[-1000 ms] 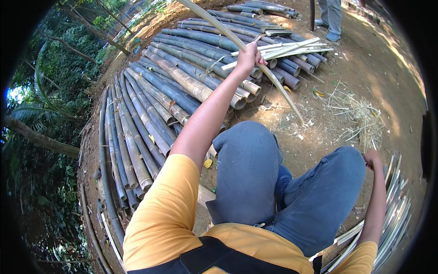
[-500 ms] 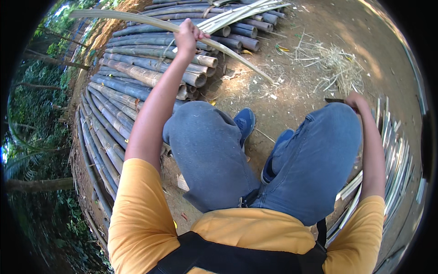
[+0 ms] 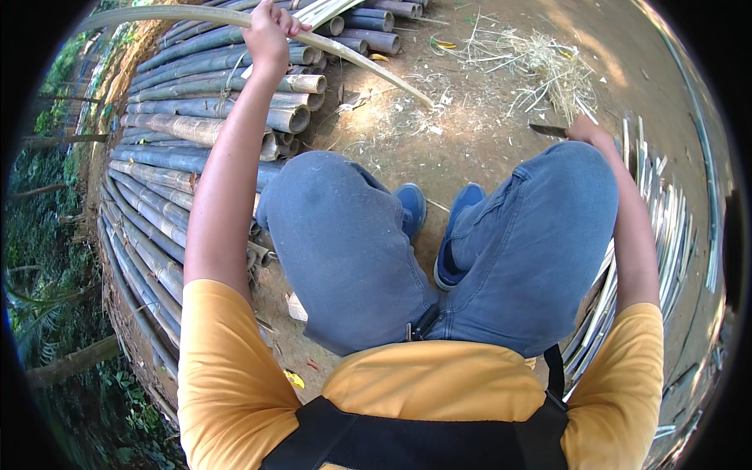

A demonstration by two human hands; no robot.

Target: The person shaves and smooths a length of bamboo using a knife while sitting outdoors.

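My left hand (image 3: 269,33), arm stretched out to the far left, is closed around a long pale bamboo strip (image 3: 376,72). The strip arcs from the upper left edge down to the bare ground in front of my feet; its lower end is at or close to the dirt. Beside my right knee my right hand (image 3: 591,133) is closed on a knife, and its handle is hidden in the fingers. The dark knife blade (image 3: 547,130) points left, away from the strip.
Stacked bamboo poles (image 3: 168,160) fill the left side, with split pale strips (image 3: 325,11) on top. A heap of shavings (image 3: 552,74) lies ahead on the dirt. A bundle of thin strips (image 3: 670,235) lies at my right. My bent knees stand between my arms.
The whole view has shifted, so the scene sits further left and higher. Slightly more of the knife blade shows past my right knee. Both hands keep their grips.
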